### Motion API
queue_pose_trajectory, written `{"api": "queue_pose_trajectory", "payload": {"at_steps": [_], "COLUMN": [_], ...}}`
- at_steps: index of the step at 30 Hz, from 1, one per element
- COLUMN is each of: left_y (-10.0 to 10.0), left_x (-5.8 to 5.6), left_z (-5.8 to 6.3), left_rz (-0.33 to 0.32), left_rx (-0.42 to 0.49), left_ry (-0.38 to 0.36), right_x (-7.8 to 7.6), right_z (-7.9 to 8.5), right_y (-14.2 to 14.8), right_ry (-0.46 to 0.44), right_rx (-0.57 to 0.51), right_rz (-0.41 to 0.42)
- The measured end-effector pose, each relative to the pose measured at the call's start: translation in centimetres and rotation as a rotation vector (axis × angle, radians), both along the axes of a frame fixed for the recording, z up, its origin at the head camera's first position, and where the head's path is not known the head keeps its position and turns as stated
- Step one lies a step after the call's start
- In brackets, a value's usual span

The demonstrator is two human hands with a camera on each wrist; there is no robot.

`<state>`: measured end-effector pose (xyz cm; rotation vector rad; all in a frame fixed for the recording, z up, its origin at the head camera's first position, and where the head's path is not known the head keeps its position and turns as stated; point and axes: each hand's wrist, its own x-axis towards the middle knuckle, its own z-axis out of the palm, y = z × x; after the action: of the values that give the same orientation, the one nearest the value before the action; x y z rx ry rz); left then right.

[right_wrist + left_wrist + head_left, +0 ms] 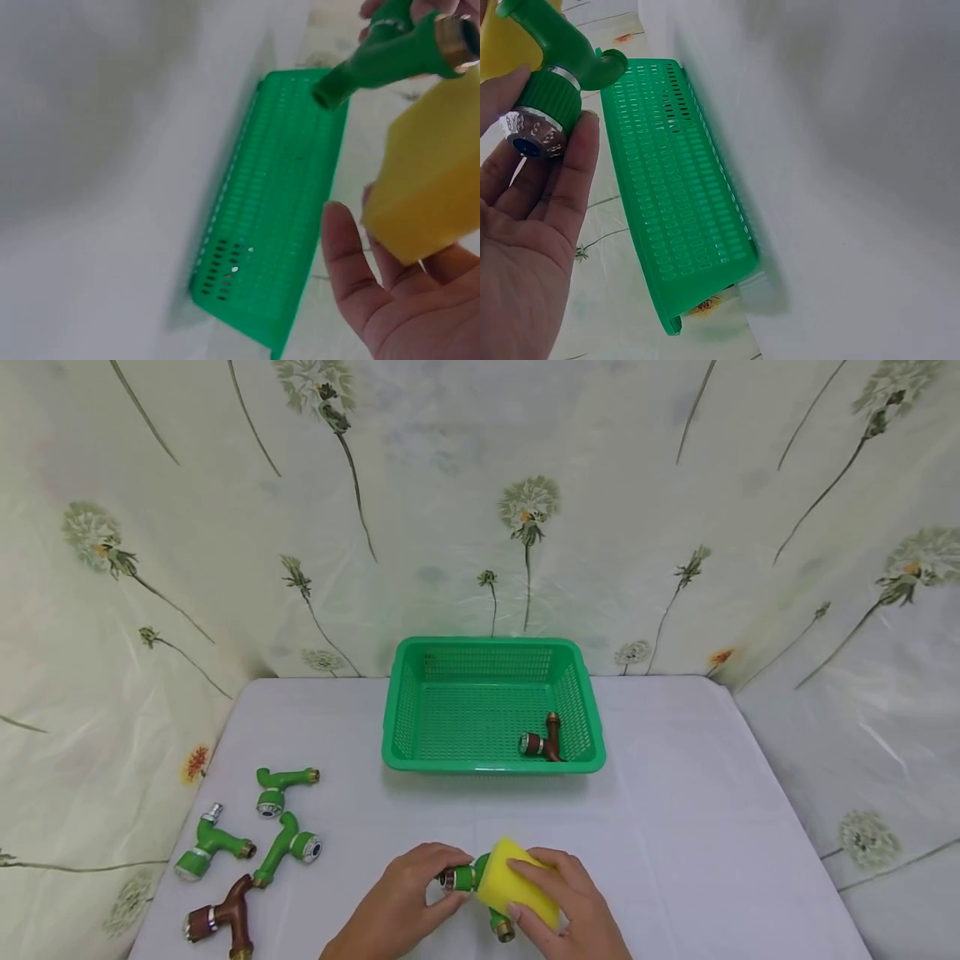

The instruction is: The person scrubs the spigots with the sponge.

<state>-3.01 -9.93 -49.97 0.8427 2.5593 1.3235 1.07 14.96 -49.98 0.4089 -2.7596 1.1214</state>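
Observation:
My left hand (411, 893) grips a green tap (555, 45) by its ribbed knob, thumb on one side and fingers on the other. The knob's silver cap (534, 133) faces the palm in the left wrist view. A yellow sponge (513, 885) is held in my right hand (570, 902), between thumb and fingers. In the head view the sponge overlaps the middle of the tap, whose brass threaded end (504, 930) shows below it. In the right wrist view the tap's open spout (330, 91) points toward the basket side.
A green plastic basket (495, 767) stands at the table's back, with a brown tap (551, 743) inside at its right. On the left of the white table (675, 827) lie three green taps (213, 843) and another brown tap (228, 917). Flower-patterned sheeting (450, 527) surrounds the table.

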Motion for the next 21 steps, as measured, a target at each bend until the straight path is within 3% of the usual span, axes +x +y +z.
{"api": "queue_pose_trajectory", "payload": {"at_steps": [6, 14, 21], "left_y": [-0.1, -0.2, -0.2], "left_x": [0.1, 0.0, 0.0], "left_z": [0.2, 0.3, 0.4], "left_rz": [0.034, 0.098, 0.11], "left_rx": [0.0, -0.032, -0.023], "left_ry": [0.002, 0.011, 0.016], "right_x": [0.2, 0.2, 0.4], "right_z": [0.2, 0.3, 0.1], "right_y": [-1.2, -0.8, -0.5], "right_ry": [-0.072, -0.046, -0.082], "right_rx": [0.008, 0.046, -0.023], "right_rz": [0.017, 0.105, -0.006]}}
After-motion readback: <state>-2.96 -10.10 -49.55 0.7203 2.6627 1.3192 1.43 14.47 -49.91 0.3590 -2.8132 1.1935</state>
